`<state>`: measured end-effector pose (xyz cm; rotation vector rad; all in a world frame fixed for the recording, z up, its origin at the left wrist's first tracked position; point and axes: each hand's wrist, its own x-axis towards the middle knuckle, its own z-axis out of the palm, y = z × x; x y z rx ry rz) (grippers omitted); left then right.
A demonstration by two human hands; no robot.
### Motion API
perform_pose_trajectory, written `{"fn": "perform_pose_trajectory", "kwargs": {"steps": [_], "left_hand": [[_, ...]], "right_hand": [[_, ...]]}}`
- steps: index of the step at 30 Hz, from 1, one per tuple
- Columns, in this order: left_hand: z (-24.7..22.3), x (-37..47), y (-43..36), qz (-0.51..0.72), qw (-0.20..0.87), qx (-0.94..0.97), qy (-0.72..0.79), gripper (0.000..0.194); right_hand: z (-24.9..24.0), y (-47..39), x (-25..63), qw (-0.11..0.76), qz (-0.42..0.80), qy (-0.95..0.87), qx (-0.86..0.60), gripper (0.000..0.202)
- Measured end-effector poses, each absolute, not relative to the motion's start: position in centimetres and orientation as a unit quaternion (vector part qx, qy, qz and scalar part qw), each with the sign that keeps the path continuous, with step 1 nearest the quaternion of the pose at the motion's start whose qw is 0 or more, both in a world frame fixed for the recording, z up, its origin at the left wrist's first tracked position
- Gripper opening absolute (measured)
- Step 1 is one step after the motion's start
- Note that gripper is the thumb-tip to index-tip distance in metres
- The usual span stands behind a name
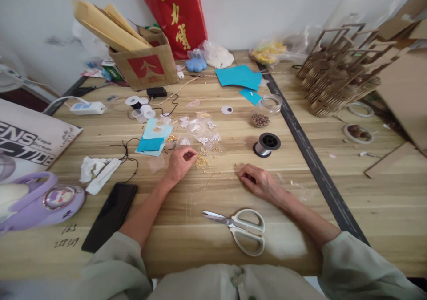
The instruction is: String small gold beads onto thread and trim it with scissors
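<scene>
My left hand [180, 163] is at the left edge of a scatter of small gold beads [202, 161], its fingertips pinched together; whatever they hold is too small to make out. To the right, my right hand [257, 179] rests on the wooden table with its fingers curled, their contents hidden. A fine gold strand [208, 182] lies between the hands. Small clear bags of silvery pieces [203, 135] are just beyond the beads. White-handled scissors [248, 231] lie slightly apart in front of me. A spool of thin wire [266, 145] stands beyond my right hand.
A black phone [110, 217] and purple object [50, 200] lie at left. Behind are a paper bag [145, 66], white spools [143, 108] and blue sheets [238, 77]. A bead jar [260, 120] and bamboo baskets [336, 73] stand to the right, across a dark strip [307, 151].
</scene>
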<state>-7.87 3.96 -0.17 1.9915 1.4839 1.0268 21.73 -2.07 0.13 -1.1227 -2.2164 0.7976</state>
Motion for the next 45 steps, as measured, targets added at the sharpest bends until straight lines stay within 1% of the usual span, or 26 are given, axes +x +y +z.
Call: {"fn": "perform_pose_trajectory", "kwargs": {"steps": [6,14,20,26,31,37,42,45], "left_hand": [[-0.4,-7.8,3.8,0.342,0.202,0.736,0.548,0.007],[1.5,-6.8,2.9,0.389,0.153,0.755,0.505,0.012],[2.9,-5.5,1.7,0.404,0.136,0.788,0.444,0.01],[2.8,-4.4,1.0,0.337,0.154,0.849,0.376,0.008],[2.5,-3.5,0.7,0.259,0.159,0.884,0.354,0.008],[2.1,-2.6,0.0,0.239,0.177,0.889,0.347,0.009],[1.9,-2.2,-1.8,0.188,0.145,0.919,0.314,0.016],[2.0,-2.2,-3.1,0.147,0.112,0.936,0.299,0.02]], "right_hand": [[0.2,-2.0,21.8,0.267,0.311,-0.806,-0.426,0.008],[0.7,-1.8,22.0,0.253,0.317,-0.786,-0.466,0.009],[1.2,-1.9,21.8,0.227,0.284,-0.824,-0.435,0.012],[0.8,-2.4,21.5,0.168,0.219,-0.856,-0.438,0.014],[0.7,-2.4,21.4,0.136,0.187,-0.863,-0.45,0.014],[1.4,-2.6,21.3,0.112,0.168,-0.866,-0.457,0.01],[1.4,-2.9,21.2,0.102,0.138,-0.876,-0.45,0.011],[0.9,-3.1,21.0,0.121,0.122,-0.879,-0.444,0.014]]}}
